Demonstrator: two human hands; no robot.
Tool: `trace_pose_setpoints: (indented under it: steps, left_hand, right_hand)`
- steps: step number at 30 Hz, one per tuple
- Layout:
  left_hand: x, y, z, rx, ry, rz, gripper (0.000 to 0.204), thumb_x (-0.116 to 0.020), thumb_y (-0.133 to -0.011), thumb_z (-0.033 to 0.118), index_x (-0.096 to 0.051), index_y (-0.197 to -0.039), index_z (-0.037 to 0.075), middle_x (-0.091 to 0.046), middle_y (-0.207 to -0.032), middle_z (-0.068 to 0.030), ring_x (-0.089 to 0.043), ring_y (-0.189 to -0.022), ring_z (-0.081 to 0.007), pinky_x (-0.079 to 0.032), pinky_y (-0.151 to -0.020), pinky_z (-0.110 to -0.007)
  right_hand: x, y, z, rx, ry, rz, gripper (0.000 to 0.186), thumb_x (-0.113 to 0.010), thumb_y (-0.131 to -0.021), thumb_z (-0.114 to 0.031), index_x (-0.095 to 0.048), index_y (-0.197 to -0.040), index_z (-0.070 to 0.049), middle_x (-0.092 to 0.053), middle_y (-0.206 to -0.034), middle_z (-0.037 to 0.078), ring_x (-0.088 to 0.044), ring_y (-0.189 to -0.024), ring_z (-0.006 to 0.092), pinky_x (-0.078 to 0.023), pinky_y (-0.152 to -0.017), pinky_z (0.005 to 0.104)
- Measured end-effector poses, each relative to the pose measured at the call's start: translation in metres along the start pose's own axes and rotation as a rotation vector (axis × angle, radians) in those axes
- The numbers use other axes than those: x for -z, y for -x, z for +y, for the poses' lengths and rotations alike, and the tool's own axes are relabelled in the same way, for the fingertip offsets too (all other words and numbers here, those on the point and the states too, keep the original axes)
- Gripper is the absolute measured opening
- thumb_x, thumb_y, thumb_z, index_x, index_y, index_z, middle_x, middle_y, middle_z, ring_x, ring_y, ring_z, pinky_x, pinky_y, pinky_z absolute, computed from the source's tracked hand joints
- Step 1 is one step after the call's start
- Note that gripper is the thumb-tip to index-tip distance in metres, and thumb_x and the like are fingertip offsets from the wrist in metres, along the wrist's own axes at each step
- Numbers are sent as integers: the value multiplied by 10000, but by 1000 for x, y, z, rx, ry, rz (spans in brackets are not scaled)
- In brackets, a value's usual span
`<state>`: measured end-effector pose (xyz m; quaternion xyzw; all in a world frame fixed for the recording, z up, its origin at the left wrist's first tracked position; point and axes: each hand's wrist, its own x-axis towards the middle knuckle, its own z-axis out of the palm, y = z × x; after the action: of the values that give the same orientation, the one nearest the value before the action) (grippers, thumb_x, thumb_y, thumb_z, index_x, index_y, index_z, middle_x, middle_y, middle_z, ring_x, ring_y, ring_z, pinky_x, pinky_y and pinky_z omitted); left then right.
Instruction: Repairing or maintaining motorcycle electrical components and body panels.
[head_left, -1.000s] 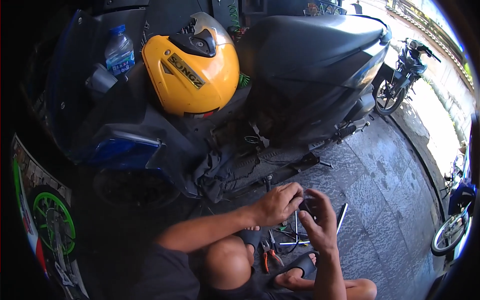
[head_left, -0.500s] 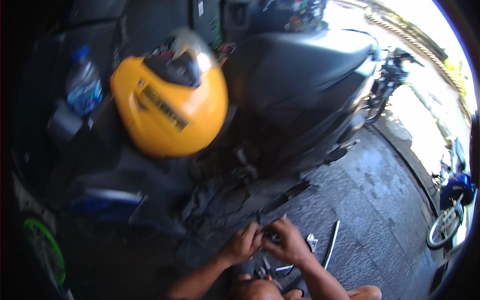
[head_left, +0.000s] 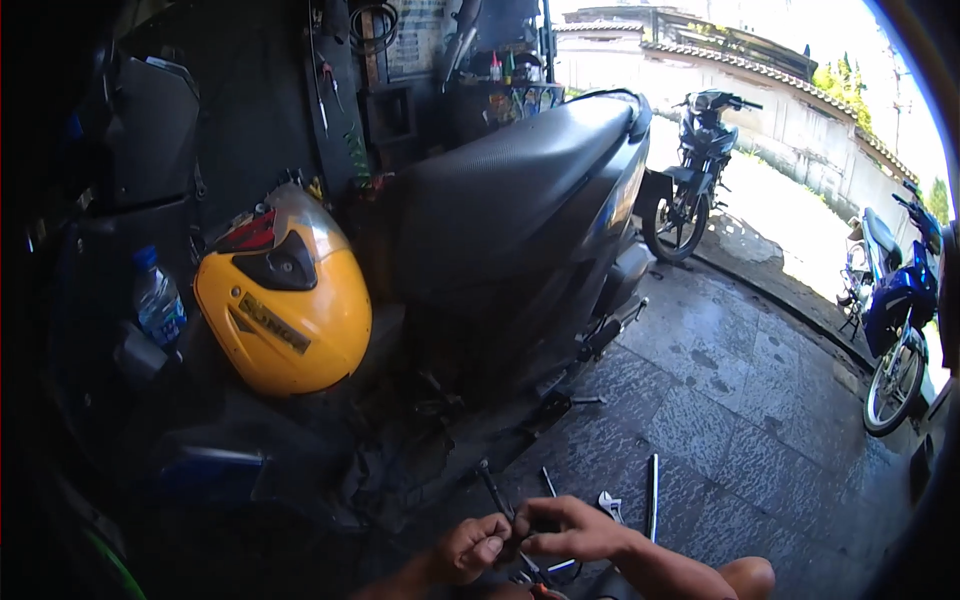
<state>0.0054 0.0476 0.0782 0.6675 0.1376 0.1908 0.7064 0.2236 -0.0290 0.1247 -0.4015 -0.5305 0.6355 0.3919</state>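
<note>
Low in the head view, my left hand [head_left: 472,547] and my right hand [head_left: 572,528] meet with curled fingers. Whatever sits between them is small, dark and mostly covered by the fingers. A dark rod-shaped tool [head_left: 493,487] runs up from the fingertips; I cannot tell whether it is held or lies behind them. Beyond my right hand, an adjustable wrench [head_left: 609,506] and a long pale metal bar [head_left: 654,497] lie on the floor. A thin metal rod [head_left: 549,481] lies nearer the scooter. Beneath my hands, a tool with an orange part [head_left: 546,592] shows partly.
A dark scooter [head_left: 500,210] stands in front, with a yellow helmet [head_left: 285,315] on its footboard area. A plastic bottle [head_left: 158,300] is at left. Outside stand a dark motorbike [head_left: 690,180] and a blue motorbike [head_left: 895,300]. Grey floor tiles [head_left: 720,400] stretch right.
My view has tilted up and sharpened, so more of the wall and yard shows. Both hands stay together, now lower in the picture, with their fingers shifted.
</note>
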Motion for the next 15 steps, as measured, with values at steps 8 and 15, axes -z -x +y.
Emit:
trace_pose_setpoints:
  steps: [8, 15]
  left_hand:
    - [-32, -38, 11, -65, 284, 81, 275, -531, -996, 333, -495, -1068, 70, -523, -920, 2, -493, -822, -79, -439, -766, -270]
    - [-42, -36, 8, -135, 250, 124, 557, -766, -881, 172, -434, -1308, 40, -584, -1159, -53, -588, -1113, -141, -464, -1002, -337]
  right_hand:
    - [5, 26, -15, 123, 9, 340, 110, -674, -876, -75, -580, -915, -33, -590, -837, -7, -525, -762, 47, -429, -652, 231]
    - [4, 26, -4, 179, 166, 401, 112, -655, -854, -85, -579, -889, -11, -526, -884, 30, -511, -799, 98, -421, -693, 266]
